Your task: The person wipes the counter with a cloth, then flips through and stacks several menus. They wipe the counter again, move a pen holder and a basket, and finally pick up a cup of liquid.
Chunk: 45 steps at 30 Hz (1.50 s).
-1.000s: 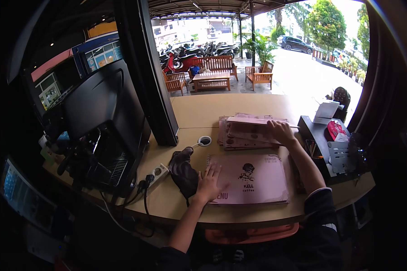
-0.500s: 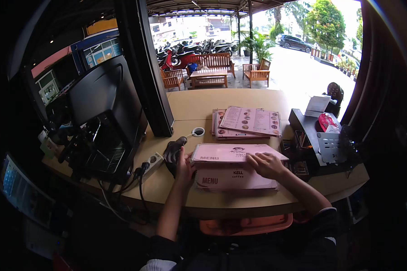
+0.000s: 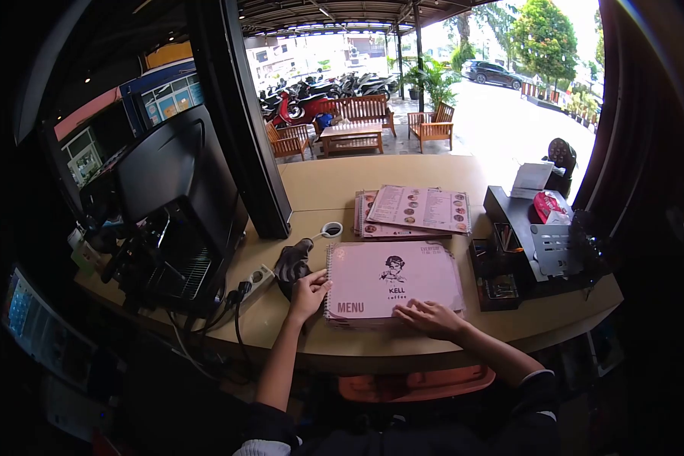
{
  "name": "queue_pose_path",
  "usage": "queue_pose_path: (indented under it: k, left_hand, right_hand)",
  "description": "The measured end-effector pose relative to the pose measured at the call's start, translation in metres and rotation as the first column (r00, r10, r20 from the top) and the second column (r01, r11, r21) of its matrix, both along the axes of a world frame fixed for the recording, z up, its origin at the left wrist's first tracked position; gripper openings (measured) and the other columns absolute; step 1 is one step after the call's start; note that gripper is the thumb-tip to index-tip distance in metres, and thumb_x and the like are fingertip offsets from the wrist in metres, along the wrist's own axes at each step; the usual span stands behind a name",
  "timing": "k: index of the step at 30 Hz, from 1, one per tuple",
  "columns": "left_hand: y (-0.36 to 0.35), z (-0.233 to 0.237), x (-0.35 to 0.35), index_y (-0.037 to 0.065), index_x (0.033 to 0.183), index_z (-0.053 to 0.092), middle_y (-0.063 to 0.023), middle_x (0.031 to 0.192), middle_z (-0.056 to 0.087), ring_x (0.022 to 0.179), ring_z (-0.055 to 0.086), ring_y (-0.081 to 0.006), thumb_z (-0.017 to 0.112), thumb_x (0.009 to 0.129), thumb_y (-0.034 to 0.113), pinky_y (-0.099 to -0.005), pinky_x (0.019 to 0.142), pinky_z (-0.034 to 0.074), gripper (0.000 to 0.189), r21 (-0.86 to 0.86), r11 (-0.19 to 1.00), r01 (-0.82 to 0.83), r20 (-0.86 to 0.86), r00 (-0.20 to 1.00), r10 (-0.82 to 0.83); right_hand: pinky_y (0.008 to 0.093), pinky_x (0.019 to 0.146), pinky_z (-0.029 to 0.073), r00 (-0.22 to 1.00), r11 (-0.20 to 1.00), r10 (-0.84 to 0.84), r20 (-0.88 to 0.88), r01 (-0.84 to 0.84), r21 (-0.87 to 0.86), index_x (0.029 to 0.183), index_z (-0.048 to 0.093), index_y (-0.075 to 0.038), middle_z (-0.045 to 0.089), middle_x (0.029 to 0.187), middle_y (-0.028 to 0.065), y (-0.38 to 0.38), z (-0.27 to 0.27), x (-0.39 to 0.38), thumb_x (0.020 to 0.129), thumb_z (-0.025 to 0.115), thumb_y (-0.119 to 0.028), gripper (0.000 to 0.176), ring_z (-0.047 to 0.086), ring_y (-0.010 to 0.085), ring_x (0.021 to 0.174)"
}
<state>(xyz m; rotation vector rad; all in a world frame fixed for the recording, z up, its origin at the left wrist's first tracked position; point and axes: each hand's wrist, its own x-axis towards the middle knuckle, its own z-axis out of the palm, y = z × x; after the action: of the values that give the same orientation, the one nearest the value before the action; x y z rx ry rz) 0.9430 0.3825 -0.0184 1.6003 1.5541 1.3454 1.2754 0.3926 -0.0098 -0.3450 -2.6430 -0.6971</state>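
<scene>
A stack of pink spiral-bound menus lies on the wooden counter in front of me, the top one reading "MENU" and "KELL coffee". At the stack's left, spiral edge is my left hand, its fingers bent against the binding and their grip unclear. My right hand rests on the front edge of the top menu with fingers extended. Behind the stack, other menus lie open to pages with small round pictures. A dark cloth-like item sits left of my left hand.
A black machine stands on the left by a dark post. A power strip with cables lies nearby. Beyond it is a small white cup. To the right stands a black organizer. An orange seat is below the counter.
The upper menu, raised and tilted before, now lies flat on the stack. Both hands have come down and nearer to me, and my right hand has shifted slightly left.
</scene>
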Motion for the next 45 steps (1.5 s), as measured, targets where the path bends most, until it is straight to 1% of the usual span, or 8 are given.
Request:
queue_pose_path:
  k: [9,12,16,26,29,35,42,45]
  left_hand:
    - [-0.007,0.042,0.056,0.004,0.124,0.049,-0.0122,0.124,0.05,0.114,0.047,-0.0294,0.064,0.081,0.034,-0.0409,0.097,0.036,0.054,0.17,0.981,-0.094,-0.622,0.762,0.181]
    - [0.004,0.022,0.066,0.009,0.134,0.039,-0.0122,0.139,0.037,0.13,0.032,-0.0278,0.053,0.085,0.049,-0.0537,0.106,0.019,0.065,0.055,0.997,0.044,-0.715,0.699,0.009]
    - [0.005,0.016,0.068,0.013,0.138,0.036,-0.0078,0.146,0.027,0.137,0.02,-0.0254,0.042,0.087,0.058,-0.0576,0.108,0.012,0.069,-0.11,0.994,0.013,-0.852,0.513,-0.101]
    - [0.006,0.011,0.067,0.015,0.139,0.035,-0.0073,0.147,0.026,0.137,0.019,-0.0242,0.04,0.087,0.059,-0.0575,0.108,0.008,0.069,-0.107,0.994,0.006,-0.845,0.526,-0.095]
    - [0.005,0.01,0.067,0.016,0.138,0.036,-0.0072,0.146,0.027,0.137,0.02,-0.0238,0.042,0.085,0.06,-0.0573,0.108,0.008,0.069,-0.101,0.995,0.008,-0.828,0.553,-0.088]
    - [0.017,0.042,0.059,0.014,0.132,0.044,-0.0082,0.142,0.036,0.133,0.03,-0.0255,0.051,0.084,0.052,-0.0552,0.106,0.019,0.061,-0.216,0.976,-0.003,-0.684,0.714,-0.149]
    - [0.085,0.079,0.048,-0.007,0.127,0.04,-0.0234,0.123,0.05,0.11,0.055,-0.0305,0.06,0.088,0.027,-0.0361,0.089,0.046,0.056,0.477,0.857,-0.193,-0.076,0.963,0.259]
    - [0.061,0.122,0.053,-0.002,0.132,0.036,-0.0176,0.128,0.047,0.114,0.052,-0.0233,0.051,0.094,0.022,-0.0284,0.089,0.046,0.047,0.203,0.973,0.111,0.322,0.931,-0.174]
  right_hand:
    - [0.034,0.063,0.052,0.829,0.927,-0.352,-0.435,0.245,-0.282,0.094,0.057,-0.003,0.06,0.091,0.01,0.09,0.045,0.005,0.082,0.059,-0.017,0.019,0.063,0.0255,0.073]
    - [0.0412,0.082,0.049,0.461,0.533,-0.84,-0.286,0.603,-0.593,0.112,0.053,0.002,0.053,0.111,0.0184,0.161,0.052,0.034,0.08,0.065,-0.032,0.048,0.056,0.0341,0.1]
    - [0.0385,0.084,0.049,0.222,0.015,-0.968,0.116,0.513,-0.858,0.104,0.062,0.003,0.062,0.106,0.0195,0.216,0.056,0.067,0.072,0.071,-0.046,0.06,0.061,0.0296,0.098]
    - [0.0331,0.073,0.052,0.338,0.097,-0.941,-0.004,0.262,-0.96,0.087,0.068,0.0,0.067,0.09,0.0135,0.287,0.006,0.104,0.067,0.076,-0.04,0.045,0.065,0.0212,0.085]
    - [0.0315,0.058,0.059,0.279,-0.032,-0.929,-0.242,-0.713,-0.7,0.1,0.053,0.001,0.057,0.084,0.0119,0.248,0.062,0.08,0.083,0.056,-0.009,0.021,0.064,0.0218,0.075]
    - [0.037,0.058,0.06,0.209,0.271,-0.792,-0.574,-0.722,-0.637,0.104,0.038,-0.003,0.054,0.085,0.0122,0.2,0.118,0.061,0.085,0.054,-0.009,0.025,0.062,0.0193,0.069]
    - [0.033,0.064,0.058,0.218,0.24,-0.669,-0.711,-0.841,-0.484,0.109,0.04,-0.004,0.057,0.097,0.0125,0.119,0.149,0.062,0.089,0.051,-0.006,0.023,0.063,0.0171,0.079]
    - [0.0282,0.07,0.054,0.207,0.273,-0.583,-0.786,-0.861,-0.429,0.112,0.041,-0.005,0.058,0.1,0.0109,0.092,0.145,0.056,0.09,0.05,-0.004,0.024,0.062,0.0142,0.083]
